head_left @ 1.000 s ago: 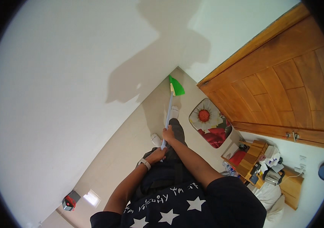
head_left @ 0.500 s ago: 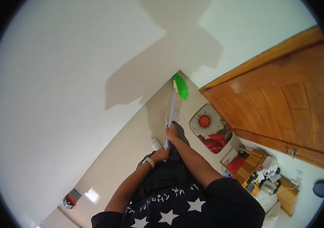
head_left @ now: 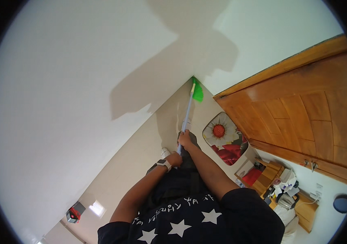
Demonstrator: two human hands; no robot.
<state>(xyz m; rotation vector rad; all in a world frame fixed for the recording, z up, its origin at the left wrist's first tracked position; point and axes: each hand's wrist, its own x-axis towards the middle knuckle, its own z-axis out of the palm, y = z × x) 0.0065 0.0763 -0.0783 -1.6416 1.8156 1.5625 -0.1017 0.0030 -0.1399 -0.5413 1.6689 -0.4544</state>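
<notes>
A broom with a pale blue handle (head_left: 186,116) and a green head (head_left: 197,91) reaches down to the floor corner where the white wall meets the wooden door. My right hand (head_left: 185,139) is shut on the handle higher up the shaft. Just behind it, my left hand (head_left: 175,158), with a watch on the wrist, grips the handle's end. The green head touches the floor right at the corner. My dark star-printed shirt fills the lower middle of the view.
A large white wall (head_left: 80,81) fills the left. A wooden door (head_left: 303,110) stands at right. A floor mat with a flower print (head_left: 222,136) lies near the door. A small wooden table (head_left: 299,199) with clutter sits at lower right. A red and black object (head_left: 72,213) lies at lower left.
The view has tilted, and the broom's green head has slid further out along the floor into the corner by the door frame. Both hands keep their grip.
</notes>
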